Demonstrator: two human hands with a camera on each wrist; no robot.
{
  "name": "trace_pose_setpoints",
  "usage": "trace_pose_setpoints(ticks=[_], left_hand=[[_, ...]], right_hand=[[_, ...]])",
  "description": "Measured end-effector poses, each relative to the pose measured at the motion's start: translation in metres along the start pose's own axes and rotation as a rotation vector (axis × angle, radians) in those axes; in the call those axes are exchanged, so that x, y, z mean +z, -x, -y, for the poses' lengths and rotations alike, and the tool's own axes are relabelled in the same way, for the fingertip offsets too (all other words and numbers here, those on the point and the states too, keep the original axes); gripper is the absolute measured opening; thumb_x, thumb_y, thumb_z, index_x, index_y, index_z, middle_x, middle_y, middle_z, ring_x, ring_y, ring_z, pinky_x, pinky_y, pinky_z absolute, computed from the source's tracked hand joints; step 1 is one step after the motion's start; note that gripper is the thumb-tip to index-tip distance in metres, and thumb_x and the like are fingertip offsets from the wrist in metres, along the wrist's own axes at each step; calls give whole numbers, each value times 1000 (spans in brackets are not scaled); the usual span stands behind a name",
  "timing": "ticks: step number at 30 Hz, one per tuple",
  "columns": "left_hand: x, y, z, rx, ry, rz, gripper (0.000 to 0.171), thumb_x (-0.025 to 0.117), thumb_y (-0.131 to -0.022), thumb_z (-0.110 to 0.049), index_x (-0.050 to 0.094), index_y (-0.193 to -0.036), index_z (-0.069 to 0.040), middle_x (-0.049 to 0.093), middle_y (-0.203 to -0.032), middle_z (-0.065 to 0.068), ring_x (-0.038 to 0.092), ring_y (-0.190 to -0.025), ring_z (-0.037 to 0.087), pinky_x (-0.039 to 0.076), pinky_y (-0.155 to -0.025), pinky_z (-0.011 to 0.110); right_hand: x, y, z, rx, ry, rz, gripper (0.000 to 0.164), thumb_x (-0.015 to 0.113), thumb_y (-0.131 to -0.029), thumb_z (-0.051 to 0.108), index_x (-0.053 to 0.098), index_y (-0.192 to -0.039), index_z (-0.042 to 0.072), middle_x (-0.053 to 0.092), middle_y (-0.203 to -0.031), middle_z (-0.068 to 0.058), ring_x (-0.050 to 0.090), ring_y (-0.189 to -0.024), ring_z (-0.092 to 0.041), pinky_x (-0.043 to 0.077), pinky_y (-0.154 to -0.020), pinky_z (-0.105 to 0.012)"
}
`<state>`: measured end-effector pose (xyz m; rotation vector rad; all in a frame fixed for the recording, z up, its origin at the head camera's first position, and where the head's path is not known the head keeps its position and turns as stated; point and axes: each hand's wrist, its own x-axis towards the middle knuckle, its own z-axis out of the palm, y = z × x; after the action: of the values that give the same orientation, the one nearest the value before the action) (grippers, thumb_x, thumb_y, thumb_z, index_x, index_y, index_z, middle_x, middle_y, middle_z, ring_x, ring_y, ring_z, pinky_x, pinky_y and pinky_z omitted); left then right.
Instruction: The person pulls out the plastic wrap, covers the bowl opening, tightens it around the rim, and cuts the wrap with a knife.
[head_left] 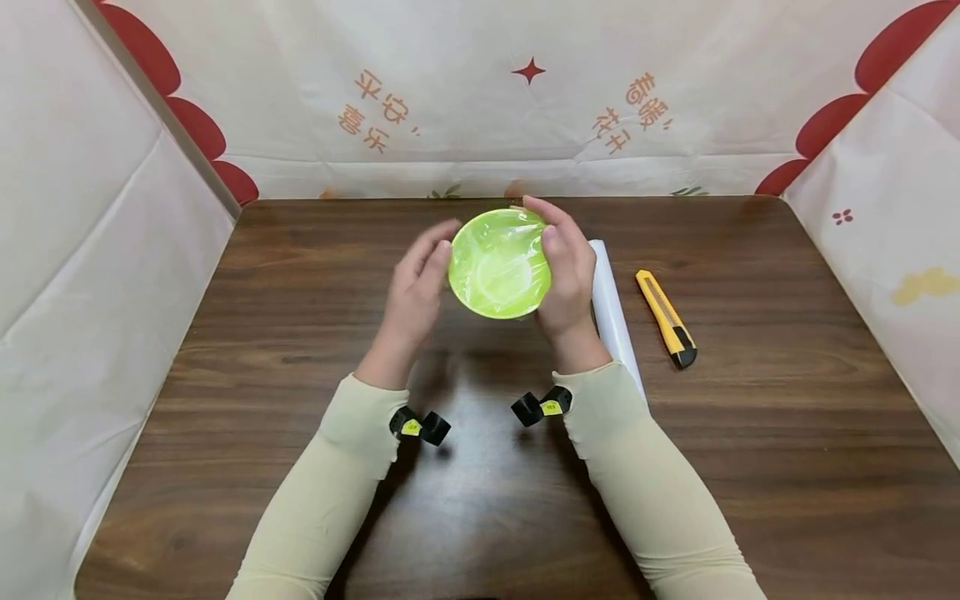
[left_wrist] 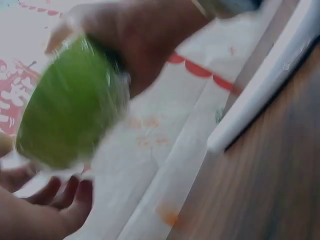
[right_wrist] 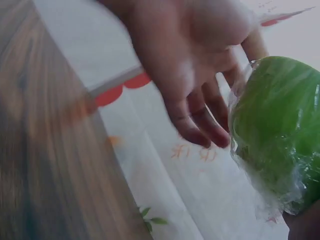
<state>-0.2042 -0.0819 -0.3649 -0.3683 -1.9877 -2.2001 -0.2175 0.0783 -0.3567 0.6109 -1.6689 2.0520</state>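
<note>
A light green bowl (head_left: 501, 265) is held up above the table, its mouth covered with clear plastic wrap that bunches around the outside (right_wrist: 295, 180). My right hand (head_left: 566, 271) grips it at the right rim, thumb on the near side and fingers behind. At the left rim is my left hand (head_left: 416, 283), its thumb and index fingertips right by the edge. In the right wrist view, the other fingers of the left hand (right_wrist: 195, 95) hang loosely beside the wrapped bowl. The left wrist view has the green underside (left_wrist: 70, 110) tilted and blurred.
A long white roll (head_left: 615, 321) lies on the brown wooden table (head_left: 750, 467), partly hidden by the right forearm. To its right is a yellow utility knife (head_left: 666, 319) with a black end. White printed cloth (head_left: 480, 108) hangs behind and along both sides.
</note>
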Motion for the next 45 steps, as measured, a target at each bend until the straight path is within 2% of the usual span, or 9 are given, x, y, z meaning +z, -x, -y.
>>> trace_pose_setpoints(ticks=[5, 10, 13, 17, 22, 26, 36, 41, 45], left_hand=[[-9, -1, 2, -188, -28, 58, 34, 43, -96, -17, 50, -128, -6, 55, -120, 13, 58, -93, 12, 51, -78, 24], [-22, -7, 17, -365, -34, 62, 35, 47, -95, -19, 52, -127, -6, 57, -115, 12, 59, -85, 9, 51, -72, 23], [-28, -8, 28, -417, -23, 86, 36, 46, -95, -20, 50, -127, -4, 56, -118, 13, 60, -86, 9, 52, -75, 25], [-36, -9, 40, -435, 47, 139, 36, 44, -96, -17, 48, -129, -3, 54, -122, 13, 60, -90, 9, 52, -81, 31], [-43, -8, 49, -443, 163, 167, 36, 43, -95, -9, 42, -130, -1, 56, -111, 8, 59, -91, 10, 50, -80, 34], [-44, -7, 55, -472, 185, 141, 26, 44, -94, -7, 43, -119, 2, 58, -96, 4, 61, -82, 12, 53, -73, 31], [-43, -6, 72, -574, 126, 141, 21, 44, -95, -8, 43, -113, 1, 55, -98, 7, 62, -79, 14, 54, -69, 30], [-42, -4, 76, -608, 95, 137, 24, 43, -95, -10, 41, -117, 2, 55, -101, 8, 63, -80, 14, 53, -73, 32], [-40, -3, 79, -613, 84, 131, 26, 42, -96, -11, 41, -118, 2, 56, -103, 8, 62, -81, 13, 53, -75, 32]], right_hand=[[-7, 4, -13, 175, 64, 95, 38, 35, -93, 20, 45, -122, -2, 51, -126, -19, 53, -109, -20, 46, -86, -24], [-21, 3, -27, 449, 321, 166, 38, 32, -96, 20, 52, -125, 6, 50, -133, -7, 44, -122, -14, 38, -97, -27], [-27, 4, -32, 571, 441, 208, 39, 34, -94, 17, 54, -127, 17, 50, -133, 0, 44, -121, -13, 38, -97, -32], [-32, 6, -34, 675, 439, 232, 45, 36, -89, 8, 54, -127, 26, 50, -133, 6, 48, -114, -11, 43, -89, -33], [-36, 10, -36, 702, 379, 233, 45, 37, -90, 5, 52, -129, 22, 48, -134, 5, 51, -110, -12, 46, -86, -34], [-39, 13, -41, 706, 402, 256, 43, 41, -90, 8, 52, -129, 23, 48, -134, 5, 49, -114, -9, 45, -87, -30], [-44, 21, -57, 771, 408, 267, 43, 39, -90, 4, 51, -129, 16, 49, -134, -2, 48, -105, -12, 45, -78, -25], [-45, 25, -61, 772, 434, 263, 43, 38, -90, 4, 52, -129, 15, 51, -131, -2, 49, -87, -16, 43, -67, -24], [-45, 27, -63, 774, 436, 256, 43, 38, -90, 4, 52, -128, 14, 51, -131, -3, 49, -92, -14, 42, -69, -22]])
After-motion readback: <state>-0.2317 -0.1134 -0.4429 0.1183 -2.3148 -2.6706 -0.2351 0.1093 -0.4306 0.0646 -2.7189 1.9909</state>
